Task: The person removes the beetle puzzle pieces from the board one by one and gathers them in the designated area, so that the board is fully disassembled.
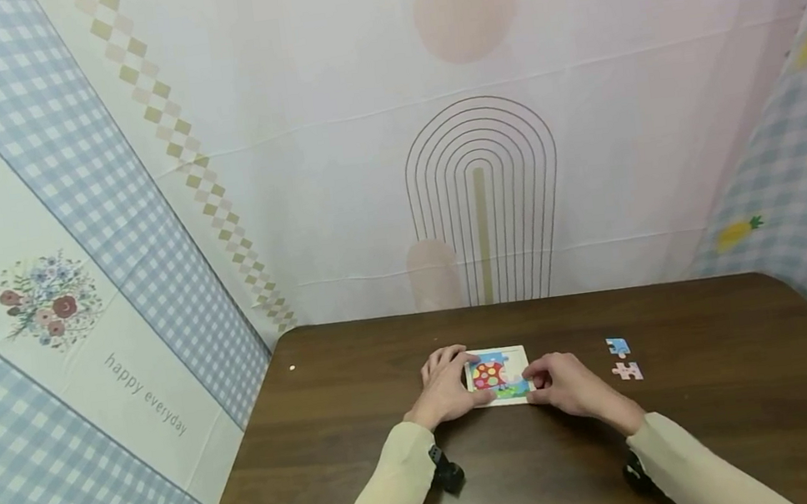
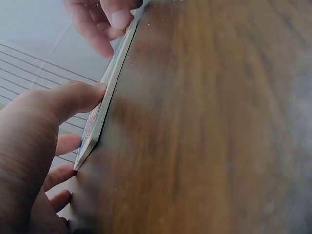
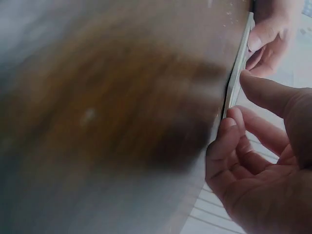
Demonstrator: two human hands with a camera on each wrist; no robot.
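A small jigsaw puzzle in a white-rimmed tray (image 1: 501, 404) lies flat on the table, showing a red piece with coloured dots, blue at the top and green along the bottom. My left hand (image 1: 450, 385) grips the tray at its left side, thumb at the near edge and fingers spread round the far left corner. At the right edge, my right hand (image 1: 575, 386) holds the tray between thumb (image 3: 265, 92) and curled fingers. Pale surface shows in the puzzle's upper right part. In the left wrist view the tray (image 2: 105, 109) appears edge-on.
Two loose jigsaw pieces lie right of my right hand: a blue one (image 1: 617, 346) and, nearer, a pale pinkish one (image 1: 627, 371). The brown wooden table (image 1: 358, 375) ends at a patterned cloth backdrop (image 1: 338, 209). A small white speck (image 1: 293, 368) sits at the far left.
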